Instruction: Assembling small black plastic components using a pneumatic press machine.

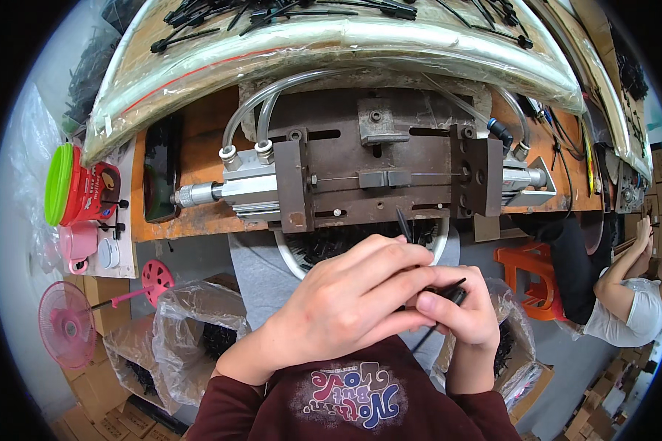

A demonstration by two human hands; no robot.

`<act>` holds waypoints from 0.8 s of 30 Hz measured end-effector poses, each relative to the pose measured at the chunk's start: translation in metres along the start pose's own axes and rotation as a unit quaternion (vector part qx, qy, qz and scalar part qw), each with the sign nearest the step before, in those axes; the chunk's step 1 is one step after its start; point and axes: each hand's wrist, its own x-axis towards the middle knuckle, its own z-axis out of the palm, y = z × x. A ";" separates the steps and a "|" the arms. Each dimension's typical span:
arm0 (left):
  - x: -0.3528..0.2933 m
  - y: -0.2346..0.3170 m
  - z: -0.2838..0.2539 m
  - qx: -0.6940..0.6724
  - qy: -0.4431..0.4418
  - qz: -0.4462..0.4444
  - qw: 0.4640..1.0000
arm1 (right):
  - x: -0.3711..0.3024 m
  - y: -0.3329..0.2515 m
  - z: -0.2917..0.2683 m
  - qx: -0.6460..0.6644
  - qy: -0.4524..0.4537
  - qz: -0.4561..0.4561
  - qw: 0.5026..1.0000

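My left hand (357,294) reaches across to meet my right hand (467,312) in front of the metal clamping fixture (331,192). Both have their fingers closed. A slim black rod (404,225) sticks out past my left fingertips, toward the fixture. Between the thumb and fingers of my right hand is a black plastic part (456,295) with thin stems pointing up and down. My left fingers cover some of it; whether rod and part are joined, I cannot tell. Below the fixture, partly behind my hands, a white-rimmed basket (287,257) holds many black parts.
Pneumatic cylinders (251,192) with clear hoses (254,92) flank the fixture. A plastic-wrapped tray (331,40) of black parts stands behind. At left are a red tub (94,192), pink fan (66,323) and lined boxes (198,316). A person (625,301) sits at right near an orange stool (529,275).
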 end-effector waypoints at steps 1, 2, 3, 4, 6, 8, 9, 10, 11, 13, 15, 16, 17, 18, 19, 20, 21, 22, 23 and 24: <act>-0.002 -0.001 -0.001 0.004 0.002 -0.009 1.000 | -0.001 0.002 -0.004 -0.007 -0.024 -0.002 1.000; -0.004 -0.002 -0.003 0.008 0.004 -0.018 1.000 | -0.002 0.004 -0.005 0.001 -0.024 -0.009 1.000; -0.005 -0.004 -0.004 0.012 0.009 -0.009 1.000 | -0.003 0.005 -0.006 0.009 -0.024 -0.018 1.000; -0.006 -0.005 -0.005 0.008 0.017 -0.001 1.000 | -0.003 0.006 -0.008 0.016 -0.023 -0.026 0.999; -0.009 -0.006 -0.007 -0.002 0.032 0.017 0.999 | 0.002 0.013 -0.012 0.053 0.004 -0.044 0.998; -0.014 0.000 -0.009 -0.050 0.015 -0.013 0.999 | 0.006 0.016 -0.014 0.094 0.067 -0.045 0.992; -0.018 0.001 -0.010 -0.066 0.010 -0.008 0.998 | 0.008 0.019 -0.014 0.098 0.074 -0.056 0.991; -0.021 0.000 -0.010 -0.082 0.005 -0.003 0.997 | 0.009 0.018 -0.011 0.113 0.067 -0.063 0.989; -0.021 -0.001 -0.010 -0.075 -0.013 0.017 0.997 | 0.010 0.017 -0.008 0.128 0.061 -0.070 0.987; -0.028 -0.003 -0.006 -0.076 -0.014 0.026 0.997 | 0.013 0.016 -0.006 0.152 0.049 -0.082 0.984; -0.029 -0.002 -0.005 -0.079 -0.016 0.026 0.996 | 0.012 0.015 -0.005 0.151 0.066 -0.089 0.982; -0.031 -0.001 -0.004 -0.077 -0.013 0.027 0.997 | 0.012 0.014 -0.005 0.150 0.074 -0.093 0.982; -0.033 -0.001 -0.003 -0.075 -0.010 0.029 0.997 | 0.012 0.014 -0.005 0.154 0.070 -0.097 0.981; -0.034 0.000 -0.002 -0.072 -0.006 0.031 0.997 | 0.011 0.012 -0.004 0.141 0.082 -0.095 0.982; -0.035 0.001 -0.002 -0.067 -0.003 0.033 0.997 | 0.010 0.008 -0.001 0.128 0.095 -0.092 0.983; -0.036 0.002 -0.001 -0.063 0.001 0.034 0.997 | 0.009 0.006 0.002 0.114 0.107 -0.089 0.984; -0.036 0.002 0.000 -0.059 0.004 0.036 0.998 | 0.008 0.005 0.004 0.110 0.114 -0.094 0.983; -0.036 0.003 0.000 -0.057 0.002 0.037 0.998 | 0.007 0.004 0.005 0.105 0.120 -0.100 0.982; -0.036 0.004 -0.001 -0.055 0.000 0.037 0.998 | 0.006 0.004 0.007 0.101 0.127 -0.106 0.981; -0.037 0.004 -0.001 -0.052 -0.001 0.038 0.998 | 0.005 0.003 0.008 0.094 0.135 -0.108 0.980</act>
